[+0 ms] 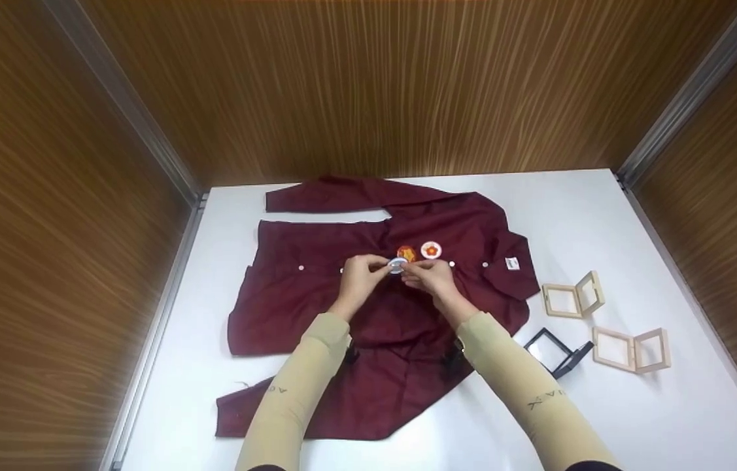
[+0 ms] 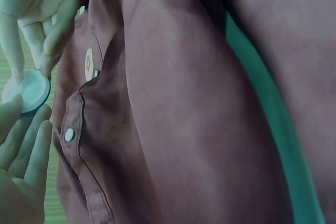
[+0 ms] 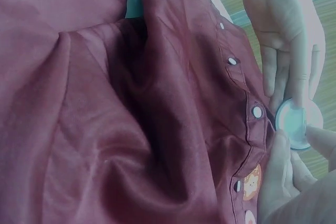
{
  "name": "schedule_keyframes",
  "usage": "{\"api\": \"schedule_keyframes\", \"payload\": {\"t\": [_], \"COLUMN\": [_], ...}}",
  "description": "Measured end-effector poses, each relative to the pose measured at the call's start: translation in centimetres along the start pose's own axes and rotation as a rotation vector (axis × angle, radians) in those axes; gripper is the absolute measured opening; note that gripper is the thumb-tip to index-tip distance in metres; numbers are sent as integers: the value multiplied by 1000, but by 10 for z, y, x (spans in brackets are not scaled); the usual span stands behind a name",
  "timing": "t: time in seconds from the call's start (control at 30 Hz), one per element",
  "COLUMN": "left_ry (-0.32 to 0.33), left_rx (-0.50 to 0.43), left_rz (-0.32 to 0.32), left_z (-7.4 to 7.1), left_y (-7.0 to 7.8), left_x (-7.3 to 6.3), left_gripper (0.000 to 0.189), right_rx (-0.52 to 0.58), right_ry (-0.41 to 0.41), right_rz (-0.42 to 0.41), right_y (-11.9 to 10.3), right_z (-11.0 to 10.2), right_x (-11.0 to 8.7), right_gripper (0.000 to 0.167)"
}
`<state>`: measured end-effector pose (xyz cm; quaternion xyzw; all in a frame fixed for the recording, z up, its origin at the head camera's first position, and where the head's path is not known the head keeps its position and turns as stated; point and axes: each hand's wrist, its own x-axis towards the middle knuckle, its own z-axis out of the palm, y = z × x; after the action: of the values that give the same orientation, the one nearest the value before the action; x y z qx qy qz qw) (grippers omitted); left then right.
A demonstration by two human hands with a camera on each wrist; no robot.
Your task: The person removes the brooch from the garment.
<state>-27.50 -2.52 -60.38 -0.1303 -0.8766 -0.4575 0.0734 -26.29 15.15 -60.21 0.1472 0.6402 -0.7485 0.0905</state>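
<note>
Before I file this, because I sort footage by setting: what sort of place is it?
Probably a work booth: wood-look walls stand on three sides of a white table, with metal strips where they meet.

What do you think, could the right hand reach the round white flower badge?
Probably yes, once free: the white badge lies uncovered beside the right hand, which pinches a pale round disc.

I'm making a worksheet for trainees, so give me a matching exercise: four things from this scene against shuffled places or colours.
1. shirt
2. pale badge
3. white label
4. black frame

A. at the collar
B. near two wooden frames
C. dark red
D. held by the left hand and right hand

Pairs: 1-C, 2-D, 3-A, 4-B
</note>
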Motion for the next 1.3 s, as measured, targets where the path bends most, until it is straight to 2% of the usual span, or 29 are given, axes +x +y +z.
{"api": "schedule_keyframes", "payload": {"t": [0.2,0.37,0.5,0.7,0.8,0.97,1.1,1.23,1.3], "left_ry": [-6,3,6,-26,-44,-59,-48,-10,10], "left_rx": [94,157,144,78,19,-137,-282,-467,-530], "left_rz": [76,143,162,143,108,4,-114,-262,-312], "left_z": [-1,-1,-1,0,2,3,5,7,8], "left_y": [-1,-4,-5,-5,-4,-4,-2,0,-1], "left_x": [-2,-5,-7,-9,-9,-10,-9,-9,-8], "left_gripper": [11,14,19,29,31,29,26,22,22], "right_rx": [109,129,130,137,126,94,61,33,21], "right_ry": [-15,-17,-22,-5,14,19,27,20,16], "right_rz": [77,78,62,31,24,8,-18,-51,-75], "right_y": [-3,-5,-4,-3,-2,-1,1,3,4], "right_z": [-1,-3,-4,-5,-6,-5,-4,-4,-3], "right_x": [1,0,-1,-1,-1,0,0,-3,-4], "right_gripper": [14,12,14,19,21,31,33,33,33]}}
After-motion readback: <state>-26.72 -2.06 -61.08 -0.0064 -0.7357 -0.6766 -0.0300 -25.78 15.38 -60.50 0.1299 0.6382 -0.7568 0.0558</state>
